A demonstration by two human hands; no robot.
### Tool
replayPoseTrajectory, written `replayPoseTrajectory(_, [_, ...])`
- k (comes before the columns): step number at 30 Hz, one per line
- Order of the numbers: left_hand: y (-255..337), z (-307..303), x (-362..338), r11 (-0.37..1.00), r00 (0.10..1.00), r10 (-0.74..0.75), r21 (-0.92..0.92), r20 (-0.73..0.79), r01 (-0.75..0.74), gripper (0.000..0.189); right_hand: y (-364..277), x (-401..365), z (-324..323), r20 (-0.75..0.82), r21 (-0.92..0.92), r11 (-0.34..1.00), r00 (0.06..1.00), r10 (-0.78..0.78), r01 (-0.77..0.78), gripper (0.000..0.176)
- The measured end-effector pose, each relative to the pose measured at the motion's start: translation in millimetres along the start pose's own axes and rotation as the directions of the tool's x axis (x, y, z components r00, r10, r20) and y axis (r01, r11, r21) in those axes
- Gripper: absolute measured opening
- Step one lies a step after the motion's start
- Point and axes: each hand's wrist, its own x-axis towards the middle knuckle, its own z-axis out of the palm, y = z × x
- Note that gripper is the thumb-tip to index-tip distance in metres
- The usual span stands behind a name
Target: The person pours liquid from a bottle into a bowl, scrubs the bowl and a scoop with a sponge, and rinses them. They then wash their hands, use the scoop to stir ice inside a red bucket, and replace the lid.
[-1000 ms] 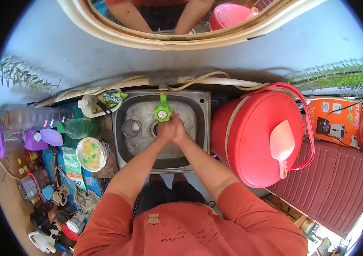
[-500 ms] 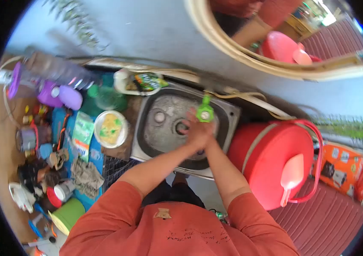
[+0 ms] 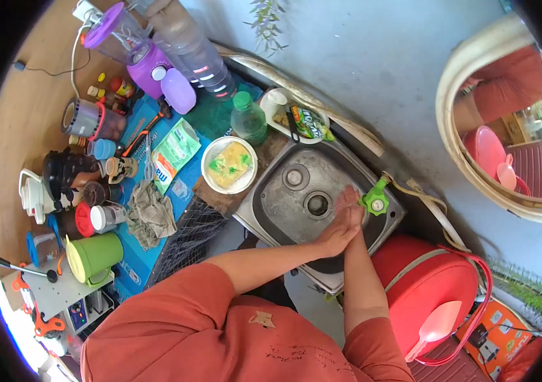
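My two hands are together over the steel sink (image 3: 277, 219), close to the green tap handle (image 3: 376, 202). My left hand (image 3: 336, 237) lies flat against the palm side of my right hand, its fingers stretched out. Fingers extended, my right hand (image 3: 349, 198) points toward the wall just left of the tap. Neither holds an object. Below them the sink's drain (image 3: 317, 203) shows, with a round fitting (image 3: 294, 177) beside it. Whether water is running cannot be made out.
Left of the sink stand a white bowl with a yellow sponge (image 3: 231, 164), a green bottle (image 3: 249, 120), a grey cloth (image 3: 150, 215) and a green jug (image 3: 97, 256). A red lidded tub (image 3: 433, 286) with a pink scoop (image 3: 441, 321) stands right.
My view has turned toward the left, so the sink appears further right and tilted. My hands stay together by the tap, with the left now flat against the right.
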Motion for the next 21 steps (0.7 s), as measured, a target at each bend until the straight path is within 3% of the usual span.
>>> replayPoseTrajectory(2, [-17,-11,18,0.985,0.990,0.023,0.167,0.140,-0.047,0.074,25,15,-37,0.137,0.043,0.997,0.988,-0.071,0.066,0.067])
replayPoseTrajectory(3, [-24,-11,28,0.984,0.993,0.022,0.172,0.118,-0.043,0.074,23,-4,-15,0.154,0.034,0.998,0.986,-0.059,0.054,0.067])
replayPoseTrajectory(5, [-35,-5,55,0.898,0.930,-0.356,0.243,-0.091,0.367,0.071,2,-58,59,0.296,0.234,0.965,0.954,0.046,-0.119,0.071])
replayPoseTrajectory(6, [-21,-8,61,0.896,0.930,-0.353,0.248,-0.107,0.369,0.071,4,-57,64,0.311,0.232,0.964,0.949,0.051,-0.128,0.071])
replayPoseTrajectory(8, [28,-6,56,0.802,0.917,-0.381,0.535,0.117,0.265,0.063,2,-60,62,0.268,0.196,0.976,0.963,0.044,-0.099,0.070])
replayPoseTrajectory(9, [16,5,41,0.807,0.990,-0.103,0.589,0.094,0.028,0.061,0,-60,59,0.245,0.182,0.980,0.969,0.034,-0.080,0.069])
replayPoseTrajectory(10, [-3,6,48,0.802,0.991,-0.096,0.598,0.095,0.020,0.061,-5,-59,57,0.220,0.167,0.985,0.975,0.016,-0.054,0.068])
replayPoseTrajectory(12, [-10,-6,67,0.874,0.940,-0.330,0.403,0.084,0.271,0.063,-12,-56,57,0.167,0.133,0.991,0.986,-0.018,-0.004,0.067])
replayPoseTrajectory(13, [-12,-4,65,0.873,0.939,-0.332,0.407,0.088,0.271,0.063,-2,-54,61,0.297,0.193,0.978,0.955,0.014,-0.074,0.070])
replayPoseTrajectory(16, [-22,5,58,0.957,0.907,-0.246,0.063,-0.341,0.283,0.069,-12,-68,87,0.277,0.340,0.923,0.957,0.088,-0.183,0.068])
replayPoseTrajectory(17, [-24,3,53,0.957,0.908,-0.238,0.074,-0.344,0.279,0.069,-11,-58,86,0.285,0.346,0.920,0.955,0.084,-0.184,0.068])
replayPoseTrajectory(19, [-27,-8,34,0.885,0.991,0.056,0.466,-0.120,0.007,0.071,-10,-34,78,0.090,-0.013,0.989,0.985,0.147,-0.146,0.060])
replayPoseTrajectory(20, [-13,-18,22,0.881,0.991,0.060,0.473,-0.117,0.003,0.071,-16,-27,80,0.095,-0.007,0.990,0.985,0.144,-0.144,0.060])
replayPoseTrajectory(21, [13,-32,10,0.952,0.990,-0.132,0.272,-0.044,0.139,0.070,-24,-19,85,0.018,-0.302,0.941,0.986,0.164,-0.151,0.061])
